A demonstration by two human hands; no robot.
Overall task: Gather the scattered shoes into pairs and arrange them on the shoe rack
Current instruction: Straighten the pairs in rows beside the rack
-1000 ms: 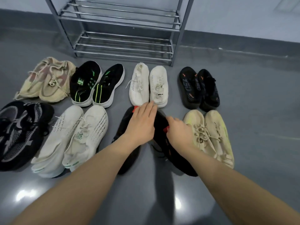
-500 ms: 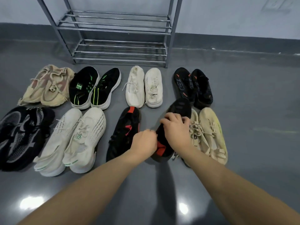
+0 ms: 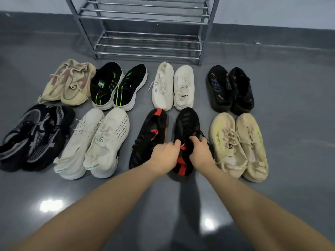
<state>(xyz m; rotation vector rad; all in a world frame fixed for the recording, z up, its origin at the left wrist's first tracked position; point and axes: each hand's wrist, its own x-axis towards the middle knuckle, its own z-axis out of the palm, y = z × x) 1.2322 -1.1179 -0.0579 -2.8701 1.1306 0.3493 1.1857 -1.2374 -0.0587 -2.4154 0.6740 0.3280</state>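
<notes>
both hands grasp one black knit shoe (image 3: 187,127) with red accents: left hand (image 3: 165,156) pinches the collar edge, right hand (image 3: 200,151) curls over the laces. its mate (image 3: 150,136) lies just beside it on the glossy grey floor (image 3: 290,124) (toes pointing to the rack). the chrome tube shoe rack (image 3: 148,42) stands behind two rows of paired mesh and knit sneakers.

My left hand (image 3: 164,153) has come off the left black-and-red sneaker (image 3: 148,138) and joined my right hand (image 3: 200,151) on the right black-and-red sneaker (image 3: 186,127), which has swung off the beige pair (image 3: 239,145) and now lies straight on the floor beside its mate.
</notes>
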